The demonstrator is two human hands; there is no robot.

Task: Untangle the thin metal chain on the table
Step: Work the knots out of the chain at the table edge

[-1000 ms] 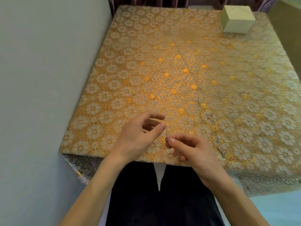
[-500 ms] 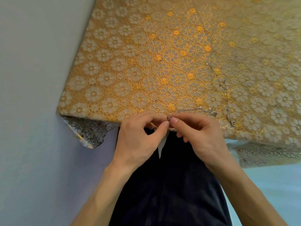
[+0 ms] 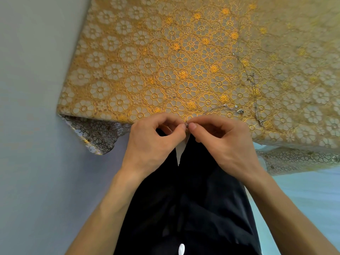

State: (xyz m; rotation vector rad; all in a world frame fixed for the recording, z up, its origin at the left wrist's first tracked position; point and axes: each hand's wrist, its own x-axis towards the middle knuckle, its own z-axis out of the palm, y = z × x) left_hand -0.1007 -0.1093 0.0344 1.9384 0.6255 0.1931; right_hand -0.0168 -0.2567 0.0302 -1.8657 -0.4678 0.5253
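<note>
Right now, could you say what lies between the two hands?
In the head view, a short bit of chain, pinched by left hand and right hand.

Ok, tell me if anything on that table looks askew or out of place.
Only small things. The tablecloth hangs crumpled at the near left corner. The chain lies in a crooked line with a small clump partway along, and its clasp is loose. The left hand and right hand pinch it at the table's near edge.

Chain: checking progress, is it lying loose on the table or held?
Partly held: left hand and right hand pinch a bit of the chain at the near edge of the tablecloth; the rest lies loose on it.
</note>
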